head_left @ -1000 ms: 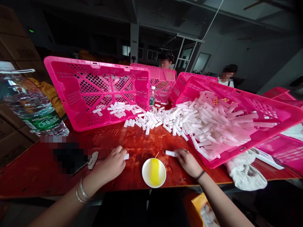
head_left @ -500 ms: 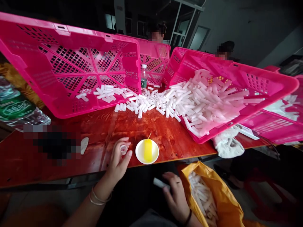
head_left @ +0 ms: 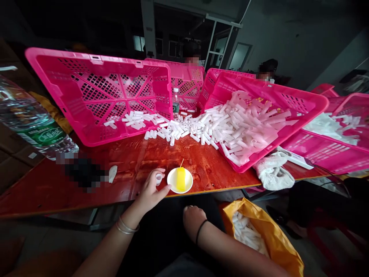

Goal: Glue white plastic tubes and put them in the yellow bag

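Observation:
My left hand (head_left: 150,189) rests at the red table's (head_left: 121,161) front edge, fingers closed round a small white tube piece (head_left: 158,177). Just right of it sits a white dish with a yellow block and a thin stick (head_left: 180,180). My right hand (head_left: 191,216) hangs below the table edge over my lap, fingers curled under; what they hold is hidden. A heap of white plastic tubes (head_left: 230,125) spills from a tilted pink crate (head_left: 291,104) onto the table. A second tilted pink crate (head_left: 95,88) on the left holds several tubes.
A yellow bag with white tubes (head_left: 256,232) stands by my right knee. A large water bottle (head_left: 31,119) lies at the left, a small bottle (head_left: 175,100) between the crates, a white cloth (head_left: 272,174) under the right crate. More pink crates (head_left: 337,142) at right; two people sit behind.
My right hand left the table with a white tube and dropped below the edge toward the bag; the tube no longer shows. My left hand stayed by the dish. The view shifted.

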Tool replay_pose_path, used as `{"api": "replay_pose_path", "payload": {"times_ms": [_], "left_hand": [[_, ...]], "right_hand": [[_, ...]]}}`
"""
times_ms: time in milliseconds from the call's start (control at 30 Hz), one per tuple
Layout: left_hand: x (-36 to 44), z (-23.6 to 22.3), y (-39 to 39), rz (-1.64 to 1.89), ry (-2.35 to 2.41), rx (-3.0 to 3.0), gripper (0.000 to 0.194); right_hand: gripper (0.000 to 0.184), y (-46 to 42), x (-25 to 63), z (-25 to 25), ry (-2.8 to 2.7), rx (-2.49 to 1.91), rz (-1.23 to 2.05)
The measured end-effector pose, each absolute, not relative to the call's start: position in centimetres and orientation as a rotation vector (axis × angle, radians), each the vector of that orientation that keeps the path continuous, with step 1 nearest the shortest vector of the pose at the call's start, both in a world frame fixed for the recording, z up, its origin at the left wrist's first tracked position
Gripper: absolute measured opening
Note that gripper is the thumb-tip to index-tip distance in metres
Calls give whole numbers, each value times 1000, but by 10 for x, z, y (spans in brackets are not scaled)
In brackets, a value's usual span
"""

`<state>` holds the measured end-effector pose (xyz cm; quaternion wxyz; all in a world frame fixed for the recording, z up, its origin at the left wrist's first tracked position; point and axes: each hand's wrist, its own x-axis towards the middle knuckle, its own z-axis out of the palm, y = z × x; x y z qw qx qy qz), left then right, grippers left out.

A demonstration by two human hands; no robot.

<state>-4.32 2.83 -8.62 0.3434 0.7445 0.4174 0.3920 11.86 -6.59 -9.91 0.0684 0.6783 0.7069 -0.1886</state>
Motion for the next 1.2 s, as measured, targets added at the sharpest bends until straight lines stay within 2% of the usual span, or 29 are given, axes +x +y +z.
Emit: {"api": "replay_pose_path", "payload": {"times_ms": [67,133,200,300,367,433,567,667,733,833,900,967,1033,1100,1200], "left_hand": [[-44,-85,28,917,1055,2010,59],[-44,-85,30,820,1021,2097,77],[-41,-85,33,764,999,2164,89],[-37,-84,38,766,991,2194,94],[-34,-83,41,778,988,2190,93],[-33,-83,43,776,992,2185,94],[-32,-86,44,770,1008,2189,93],[-31,-89,44,802,1029,2173,91],[-30,-90,43,804,1052,2154,90],[-30,-89,43,764,1076,2137,90],[-31,-88,44,740,1073,2137,89],[-31,-88,44,743,1057,2138,87],[-31,-88,44,759,1046,2137,84],[-31,-90,44,771,1043,2138,82],[-31,-93,44,781,1035,2153,82]], "right_hand": [[12,-73,142,-82,2211,1945,-669],[8,-78,171,-59,2371,1855,-835],[15,-73,197,-40,2552,1870,-1203],[32,-50,217,-28,2612,2110,-1916],[33,-28,219,-34,2648,2273,-2033],[29,-7,216,-44,2808,2334,-1811],[19,18,212,-62,3031,2210,-1133],[25,25,214,-65,3166,1962,-728],[28,27,216,-65,3219,1817,-578],[27,28,218,-65,3257,1695,-606],[23,29,218,-66,3221,1705,-825],[26,28,217,-68,3109,1837,-1116],[29,25,215,-70,3016,1983,-1206],[27,21,215,-71,3076,1986,-984],[26,17,218,-70,3253,1744,-577]]}}
